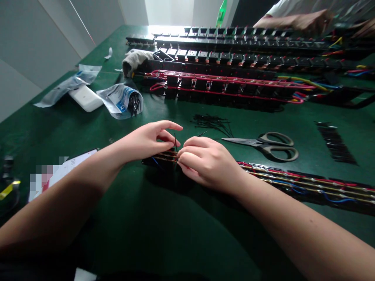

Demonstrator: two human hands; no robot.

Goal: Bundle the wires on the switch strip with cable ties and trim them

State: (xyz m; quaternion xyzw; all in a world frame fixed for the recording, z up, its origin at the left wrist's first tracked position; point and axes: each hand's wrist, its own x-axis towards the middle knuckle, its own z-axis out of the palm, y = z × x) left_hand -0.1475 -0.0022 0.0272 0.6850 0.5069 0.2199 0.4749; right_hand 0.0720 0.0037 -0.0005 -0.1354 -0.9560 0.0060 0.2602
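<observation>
A long black strip assembly (295,185) with brass-coloured rods and red and blue wires lies across the table in front of me. My right hand (209,160) bends over its left part, fingers pinched at the rods around a thin black cable tie (175,141). The tie's tail sticks upward between my hands. My left hand (149,139) is at the strip's left end, index finger stretched out and thumb apart from it, close to the tie. The right fingertips partly hide the tie's lower end. Beyond my hands lie a loose pile of black cable ties (211,121) and scissors (258,143).
More black assemblies (228,88) with red wires fill the back. An open bag of ties (118,102), a white case (86,98) and a grey glove (134,62) lie left. Black ties (336,143) lie right. Another person's arm (299,22) reaches in at the back.
</observation>
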